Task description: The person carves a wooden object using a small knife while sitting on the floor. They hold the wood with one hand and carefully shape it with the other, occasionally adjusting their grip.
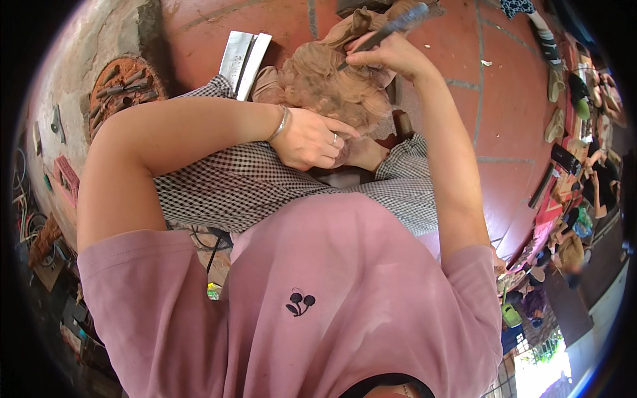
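A brown carving (332, 86), deeply cut with curling folds and apparently wooden, rests on the floor between my legs. In my right hand (391, 56) is a long, slim, dark carving tool (383, 34), held over the carving's upper right part. Its upper end is bluish and blurred, and its lower tip points down at the carved surface. My left hand (310, 139), with a ring and a bracelet, lies at the carving's near edge beside my bare foot (367, 152). Its index finger is stretched out and the others are slightly bent; its thumb is hidden.
At the left, a round reddish-brown tray (151, 68) holds several dark slim pieces. Two pale strips (245, 60) stand beside the carving. Red floor tiles (451, 40) extend to the right, toward sandals (556, 85) and crowded items. Another person's leg (545, 36) shows at the upper right.
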A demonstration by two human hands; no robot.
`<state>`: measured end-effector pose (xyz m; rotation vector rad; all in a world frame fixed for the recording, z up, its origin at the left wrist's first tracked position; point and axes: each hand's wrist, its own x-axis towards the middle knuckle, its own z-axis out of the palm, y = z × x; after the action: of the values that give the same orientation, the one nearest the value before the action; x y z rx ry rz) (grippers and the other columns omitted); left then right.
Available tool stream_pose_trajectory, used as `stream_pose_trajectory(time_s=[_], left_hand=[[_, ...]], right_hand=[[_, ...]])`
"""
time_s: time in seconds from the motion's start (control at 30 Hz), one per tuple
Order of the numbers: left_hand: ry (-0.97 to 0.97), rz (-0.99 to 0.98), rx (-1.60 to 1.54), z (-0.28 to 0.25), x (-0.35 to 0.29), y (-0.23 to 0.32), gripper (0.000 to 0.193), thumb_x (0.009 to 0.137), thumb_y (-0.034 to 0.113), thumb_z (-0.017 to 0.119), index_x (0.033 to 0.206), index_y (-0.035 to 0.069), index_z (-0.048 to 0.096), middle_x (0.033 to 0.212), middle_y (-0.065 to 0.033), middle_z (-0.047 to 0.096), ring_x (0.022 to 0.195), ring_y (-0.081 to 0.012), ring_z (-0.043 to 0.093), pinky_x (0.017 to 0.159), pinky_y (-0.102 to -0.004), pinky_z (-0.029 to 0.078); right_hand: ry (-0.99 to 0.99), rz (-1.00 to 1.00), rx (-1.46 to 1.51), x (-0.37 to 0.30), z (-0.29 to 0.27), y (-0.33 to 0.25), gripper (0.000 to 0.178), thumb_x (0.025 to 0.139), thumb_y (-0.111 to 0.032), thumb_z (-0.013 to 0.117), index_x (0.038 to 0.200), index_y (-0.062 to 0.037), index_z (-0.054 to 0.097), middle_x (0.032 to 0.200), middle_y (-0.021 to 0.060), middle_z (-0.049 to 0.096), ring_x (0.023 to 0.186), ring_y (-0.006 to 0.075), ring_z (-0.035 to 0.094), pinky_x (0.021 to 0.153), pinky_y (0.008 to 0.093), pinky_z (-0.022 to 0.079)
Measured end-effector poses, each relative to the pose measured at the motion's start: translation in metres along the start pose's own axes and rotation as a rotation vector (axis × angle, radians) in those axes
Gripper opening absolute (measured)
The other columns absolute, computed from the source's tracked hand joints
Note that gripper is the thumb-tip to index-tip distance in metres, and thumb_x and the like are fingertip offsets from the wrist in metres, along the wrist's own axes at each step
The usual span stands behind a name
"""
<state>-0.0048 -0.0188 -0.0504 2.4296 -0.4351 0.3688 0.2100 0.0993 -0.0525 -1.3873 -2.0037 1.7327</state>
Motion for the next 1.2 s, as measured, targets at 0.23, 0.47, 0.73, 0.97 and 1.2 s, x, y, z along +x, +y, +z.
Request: stream_pose_trajectory(time_s=[0.23,0.47,0.73,0.97,1.2], left_hand=[[0.000,0.004,0.009,0.003,-0.001,0.000,0.034,0.062,0.024,0.075,0.085,0.004,0.060,0.085,-0.0063,0.059,0.095,-0.0242,0.060,0.119,-0.0526,0.029],[-0.021,-0.014,-0.031,0.001,-0.001,0.001,0.036,0.061,0.024,0.075,0.087,0.004,0.060,0.086,-0.0067,0.059,0.096,-0.0243,0.060,0.119,-0.0529,0.029],[-0.006,-0.014,0.012,0.002,-0.002,-0.001,0.034,0.062,0.023,0.075,0.086,0.004,0.060,0.085,-0.0067,0.059,0.097,-0.0244,0.060,0.119,-0.0533,0.029],[-0.008,-0.006,-0.002,0.001,-0.001,0.000,0.033,0.063,0.023,0.074,0.085,0.004,0.059,0.084,-0.0072,0.059,0.095,-0.0249,0.061,0.118,-0.0536,0.030],[-0.030,-0.003,-0.017,-0.001,-0.001,-0.001,0.036,0.063,0.024,0.075,0.087,0.003,0.060,0.088,-0.0081,0.061,0.098,-0.0253,0.060,0.119,-0.0531,0.029]], right_hand=[[0.073,0.131,0.225,0.004,0.002,0.005,0.034,0.076,-0.028,0.085,0.096,-0.0041,0.075,0.088,0.0025,0.071,0.078,0.0118,0.062,0.068,0.0271,0.049],[0.001,0.175,0.124,0.010,-0.004,0.002,0.032,0.076,-0.028,0.085,0.095,-0.0030,0.074,0.098,0.0086,0.074,0.087,0.0135,0.066,0.080,0.0307,0.053],[0.009,0.040,0.208,0.002,0.002,0.011,0.036,0.075,-0.030,0.086,0.096,-0.0029,0.075,0.097,0.0078,0.074,0.084,0.0140,0.068,0.077,0.0256,0.052],[0.010,0.138,0.325,0.004,0.000,0.014,0.023,0.079,-0.021,0.081,0.091,-0.0010,0.075,0.112,0.0147,0.071,0.104,0.0199,0.066,0.093,0.0320,0.050],[-0.074,-0.092,-0.015,-0.006,-0.002,-0.007,0.021,0.077,-0.021,0.082,0.091,-0.0064,0.075,0.113,0.0084,0.072,0.106,0.0210,0.065,0.094,0.0349,0.051]])
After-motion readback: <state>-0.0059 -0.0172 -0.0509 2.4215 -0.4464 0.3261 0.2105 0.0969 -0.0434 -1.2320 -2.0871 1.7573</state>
